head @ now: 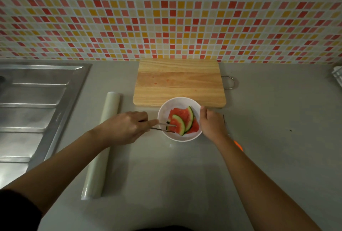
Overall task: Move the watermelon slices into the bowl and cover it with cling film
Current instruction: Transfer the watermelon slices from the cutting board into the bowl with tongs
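Inside the bowl (176,138): watermelon slices (182,121) are lying.
At its left: your left grip (127,127) is pinching tongs (161,123) touching the slices.
At its right: your right grip (212,123) is clasping the rim.

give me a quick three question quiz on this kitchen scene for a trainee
1. True or false: watermelon slices lie on the cutting board.
2. Multiple choice: the left hand holds A) a spoon B) metal tongs C) a sponge.
3. Fill in: the cling film roll lies on the counter to the ___ of the bowl.

Key
1. False: the slices in view are in the bowl, and none are on the board.
2. B
3. left
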Demonstrator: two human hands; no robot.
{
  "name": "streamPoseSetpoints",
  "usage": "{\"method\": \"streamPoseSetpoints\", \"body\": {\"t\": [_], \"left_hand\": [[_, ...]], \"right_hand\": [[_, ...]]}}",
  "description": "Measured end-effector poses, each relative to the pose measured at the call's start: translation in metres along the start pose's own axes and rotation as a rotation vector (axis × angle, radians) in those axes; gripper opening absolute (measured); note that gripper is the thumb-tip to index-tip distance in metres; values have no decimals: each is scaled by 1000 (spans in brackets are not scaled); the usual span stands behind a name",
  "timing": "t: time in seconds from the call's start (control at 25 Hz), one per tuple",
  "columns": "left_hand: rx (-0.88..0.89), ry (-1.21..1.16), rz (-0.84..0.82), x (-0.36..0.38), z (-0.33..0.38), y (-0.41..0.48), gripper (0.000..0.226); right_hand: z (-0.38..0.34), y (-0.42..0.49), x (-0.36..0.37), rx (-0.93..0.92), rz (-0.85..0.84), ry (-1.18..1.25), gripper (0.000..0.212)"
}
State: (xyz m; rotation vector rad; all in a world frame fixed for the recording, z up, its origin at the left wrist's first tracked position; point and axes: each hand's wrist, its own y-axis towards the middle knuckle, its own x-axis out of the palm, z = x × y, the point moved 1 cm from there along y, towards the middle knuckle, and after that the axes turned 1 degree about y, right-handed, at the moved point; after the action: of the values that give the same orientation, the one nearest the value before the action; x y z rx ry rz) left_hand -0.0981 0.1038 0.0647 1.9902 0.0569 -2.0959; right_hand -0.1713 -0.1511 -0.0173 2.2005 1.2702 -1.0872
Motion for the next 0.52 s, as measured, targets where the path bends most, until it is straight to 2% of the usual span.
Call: {"method": "streamPoseSetpoints", "body": {"t": [0.12, 0.2, 0.28, 0.36, 0.44, 0.52], "left_hand": [[-2, -71, -8, -9, -2, -4, 33], [-102, -154, 67, -12, -11, -4, 38], [-362, -196, 247, -6, -25, 4, 37], [-754, -235, 361, 8, -42, 22, 33], [-1021, -290, 325, 28, -57, 44, 28], [-1141, -327, 255, 50, -65, 66, 25]], "right_hand": [[0, -1, -2, -3, -2, 4, 55], [-1, -1, -3, -2, -5, 16, 54], [-1, 0, -3, 0, -2, 26, 53], [-1, 0, -3, -11, 5, 20, 52], [0, 0, -2, -25, 5, 19, 53], [0, 1, -2, -35, 17, -8, 55]]}}
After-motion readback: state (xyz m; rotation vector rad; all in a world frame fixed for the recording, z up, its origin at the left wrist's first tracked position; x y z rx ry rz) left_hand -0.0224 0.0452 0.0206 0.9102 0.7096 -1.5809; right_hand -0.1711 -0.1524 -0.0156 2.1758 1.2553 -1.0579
